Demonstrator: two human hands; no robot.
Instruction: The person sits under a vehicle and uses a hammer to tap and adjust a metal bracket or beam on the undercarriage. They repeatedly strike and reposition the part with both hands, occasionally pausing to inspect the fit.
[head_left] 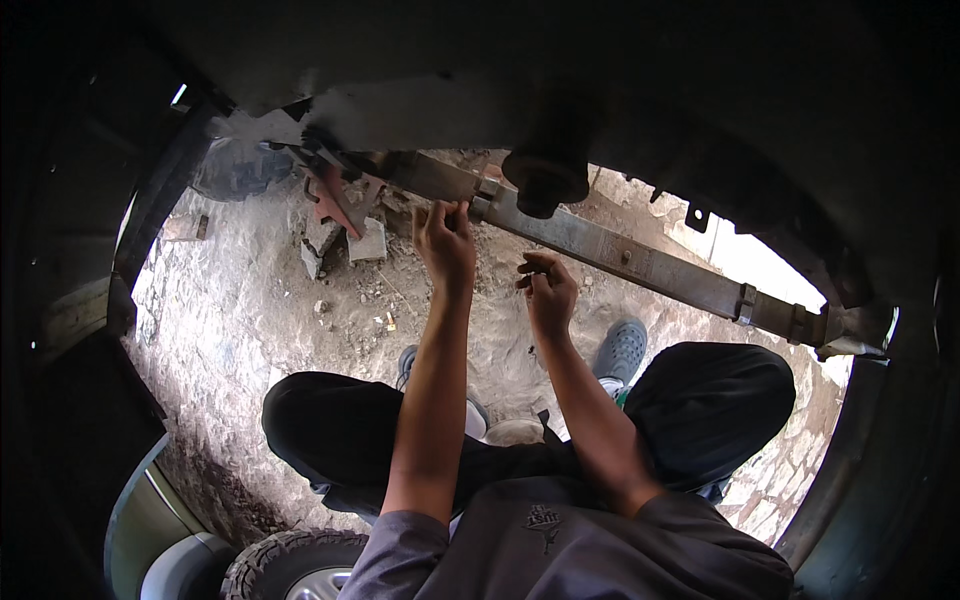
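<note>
A long metal leaf spring [620,255] with clamp bands runs slantwise across the view, under the dark underside of a vehicle. My left hand [445,240] is raised to its near edge, beside a clamp [483,203]. The fingers there are bent and pressed together; whatever may be between them cannot be made out. Lower and to the right, my right hand [550,292] hangs in the air short of the spring. Its fingers are loosely curled and apart, with nothing visible in them. A dark rounded bump stop [545,180] juts down over the spring.
Dark bodywork surrounds the opening overhead and at both sides. A red metal stand [335,200] and a broken grey block [368,241] are at the far left on the dusty ground. A tyre [290,565] is at lower left. My knees are bent, a grey clog [622,350] showing.
</note>
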